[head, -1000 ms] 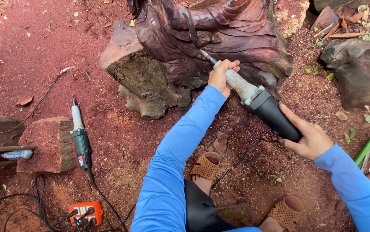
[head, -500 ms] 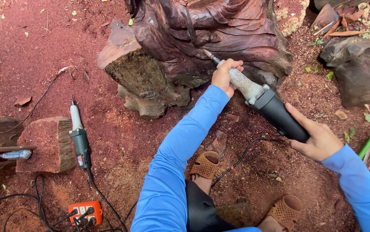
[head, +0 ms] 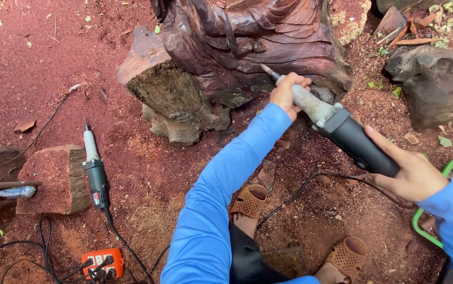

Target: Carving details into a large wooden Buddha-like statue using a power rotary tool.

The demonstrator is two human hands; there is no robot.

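Landmark: the carving [head: 247, 47], a dark wooden figure on a rough stump, top centre.
Far left of carving: a wood block [head: 52, 179] with a small tool lying across it.
Left of carving: a spare grinder [head: 96, 173] flat on the red sawdust, tip pointing away, cord running down to an orange power strip [head: 100, 260].
At the carving's lower right: left hand [head: 285, 93], fingers wrapped tight around the pale neck of the grinder [head: 342, 131].
Bit: its tip sits at or just off the carved folds; contact is hard to tell from here.
Right of carving: right hand [head: 413, 173], palm cupping the black rear body, index finger stretched along it, the other fingers curled underneath.
Below carving: two feet in tan sandals [head: 250, 200], the cord between them.
Doing it well: probably brace the front hand against the wood, steer from the rear, press lightly, keep the cord off the feet.
Far right: a grey rock [head: 431, 79].
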